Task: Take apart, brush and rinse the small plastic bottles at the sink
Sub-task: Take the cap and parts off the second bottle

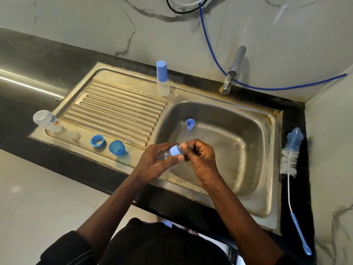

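My left hand [158, 163] grips a small clear bottle [164, 154] with a light blue collar [175, 150], held over the sink's front left corner. My right hand [198, 153] pinches the part at the bottle's mouth, which my fingers hide. A small blue cap [190, 124] lies in the steel basin [246, 150]. A capped small bottle [162, 79] stands upright at the back of the drainboard. A larger clear bottle [47, 121] stands upside down at the drainboard's left end, with a clear teat [76, 135], a blue ring [98, 142] and a blue cap [117, 148] beside it.
A bottle brush [291, 155] with a blue handle lies on the black counter right of the sink. The tap [232, 71] stands behind the basin, with a blue hose [267, 87] running along the marble wall. The ribbed drainboard [118, 109] lies left of the basin.
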